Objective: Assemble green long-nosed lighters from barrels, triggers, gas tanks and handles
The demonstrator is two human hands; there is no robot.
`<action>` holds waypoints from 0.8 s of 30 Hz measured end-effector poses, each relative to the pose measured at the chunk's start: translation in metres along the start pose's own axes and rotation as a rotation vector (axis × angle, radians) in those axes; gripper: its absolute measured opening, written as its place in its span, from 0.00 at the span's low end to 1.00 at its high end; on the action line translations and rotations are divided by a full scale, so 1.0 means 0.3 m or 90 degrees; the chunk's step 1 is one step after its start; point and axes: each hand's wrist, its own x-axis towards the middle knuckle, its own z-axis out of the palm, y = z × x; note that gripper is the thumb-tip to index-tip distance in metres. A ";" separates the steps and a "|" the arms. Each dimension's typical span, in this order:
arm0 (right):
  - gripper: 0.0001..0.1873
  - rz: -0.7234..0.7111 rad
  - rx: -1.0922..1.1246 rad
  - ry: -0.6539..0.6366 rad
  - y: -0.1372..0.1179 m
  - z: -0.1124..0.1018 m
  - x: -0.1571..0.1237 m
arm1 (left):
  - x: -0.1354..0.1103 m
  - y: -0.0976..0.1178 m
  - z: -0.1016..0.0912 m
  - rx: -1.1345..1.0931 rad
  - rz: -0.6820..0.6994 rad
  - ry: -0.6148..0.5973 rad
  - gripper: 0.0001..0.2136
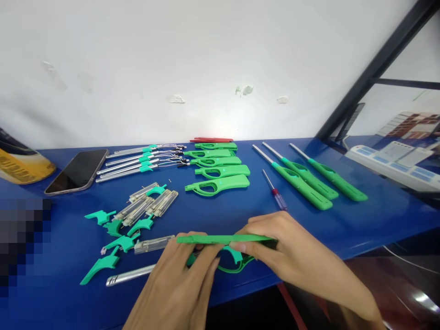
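Note:
My right hand (pixel 271 238) grips a bright green lighter shell half (pixel 213 239), seen almost edge-on. Beneath it lies another green shell half (pixel 231 269) with a trigger loop, and a teal trigger (pixel 234 255) shows inside it. My left hand (pixel 182 275) is closed over the front of this lower lighter, its fingertips partly hidden behind the upper shell. A silver metal tube (pixel 130 275) sticks out to the left from under that hand. Just beyond the left knuckles lies a clear fuel tank (pixel 154 244).
Teal triggers (pixel 101 268) and clear tanks (pixel 137 211) lie at the left. Behind are wired metal tubes (pixel 137 160), green shells (pixel 220 183) and a red piece (pixel 211 140). A screwdriver (pixel 277 195) and three long lighters (pixel 302 183) lie right; a phone (pixel 79 169) and a yellow can (pixel 24 160) left.

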 end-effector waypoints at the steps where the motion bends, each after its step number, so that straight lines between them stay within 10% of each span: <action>1: 0.18 -0.001 0.001 0.001 0.000 0.000 -0.001 | 0.000 -0.002 0.000 0.003 0.005 -0.008 0.21; 24: 0.20 0.000 0.016 -0.006 -0.004 -0.002 0.004 | 0.015 -0.008 -0.018 0.020 0.038 -0.039 0.19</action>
